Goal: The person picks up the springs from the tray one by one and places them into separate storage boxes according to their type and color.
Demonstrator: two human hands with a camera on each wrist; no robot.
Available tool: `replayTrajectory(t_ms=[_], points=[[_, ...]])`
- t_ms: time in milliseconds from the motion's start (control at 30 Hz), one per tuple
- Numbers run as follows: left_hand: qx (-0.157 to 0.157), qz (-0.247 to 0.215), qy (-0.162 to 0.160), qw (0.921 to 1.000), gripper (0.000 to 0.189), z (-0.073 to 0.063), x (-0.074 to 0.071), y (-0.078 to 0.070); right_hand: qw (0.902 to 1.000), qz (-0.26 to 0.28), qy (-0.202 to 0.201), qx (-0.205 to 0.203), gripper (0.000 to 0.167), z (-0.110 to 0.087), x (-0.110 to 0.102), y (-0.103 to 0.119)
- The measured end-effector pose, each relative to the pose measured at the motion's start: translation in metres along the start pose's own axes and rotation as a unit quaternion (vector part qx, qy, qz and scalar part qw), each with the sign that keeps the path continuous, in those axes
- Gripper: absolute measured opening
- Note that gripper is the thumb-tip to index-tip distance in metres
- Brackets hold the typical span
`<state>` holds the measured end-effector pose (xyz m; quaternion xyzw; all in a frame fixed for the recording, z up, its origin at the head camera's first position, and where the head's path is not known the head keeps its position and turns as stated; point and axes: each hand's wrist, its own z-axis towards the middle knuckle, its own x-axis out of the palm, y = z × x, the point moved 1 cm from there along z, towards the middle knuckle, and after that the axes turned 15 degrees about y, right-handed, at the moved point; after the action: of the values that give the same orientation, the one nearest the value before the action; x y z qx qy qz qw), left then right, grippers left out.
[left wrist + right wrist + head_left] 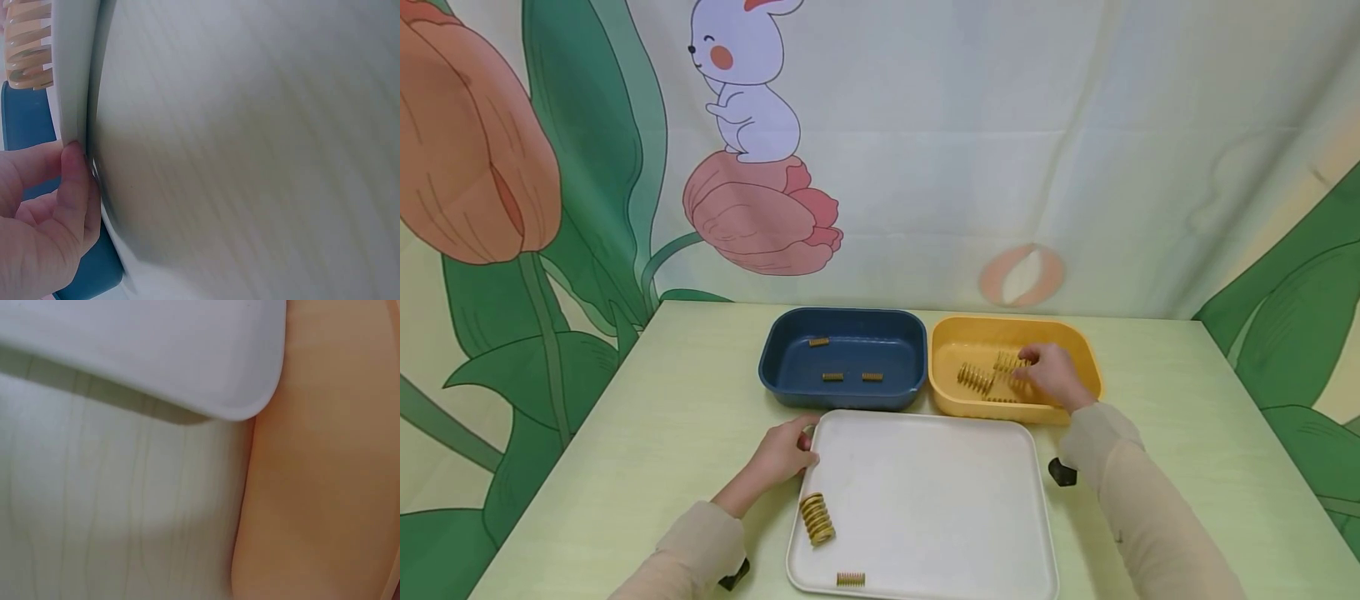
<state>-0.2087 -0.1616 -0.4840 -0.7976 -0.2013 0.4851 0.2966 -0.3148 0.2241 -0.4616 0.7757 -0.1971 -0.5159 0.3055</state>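
My left hand (pixel 780 451) pinches the white tray (pixel 928 504); centre-right, my right hand (pixel 1055 375), grip unclear, seemingly selects coil springs (pixel 975 379); lifting probably comes next.

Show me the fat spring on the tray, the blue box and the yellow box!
Fat spring (pixel 817 520): head view, on its middle coils.
Blue box (pixel 850 356): head view, on its bare floor.
Yellow box (pixel 974 407): head view, on its near wall.

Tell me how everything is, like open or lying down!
White tray: pinched at its left edge
Large spring: lying on its side on the tray
Small spring: also lying on its side
Blue bin: open, three springs inside
Yellow bin: open, springs inside
Left hand: pinching the tray
Right hand: in the yellow bin, grip unclear
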Motion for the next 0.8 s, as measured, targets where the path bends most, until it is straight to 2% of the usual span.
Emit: replayTrajectory(t_ms=[800], points=[[0.004, -0.003, 0.003, 1.0, 0.05, -0.0012, -0.0003, 0.0004, 0.9994, 0.01, 0.02, 0.025, 0.036, 0.0052, 0.0037, -0.0024]])
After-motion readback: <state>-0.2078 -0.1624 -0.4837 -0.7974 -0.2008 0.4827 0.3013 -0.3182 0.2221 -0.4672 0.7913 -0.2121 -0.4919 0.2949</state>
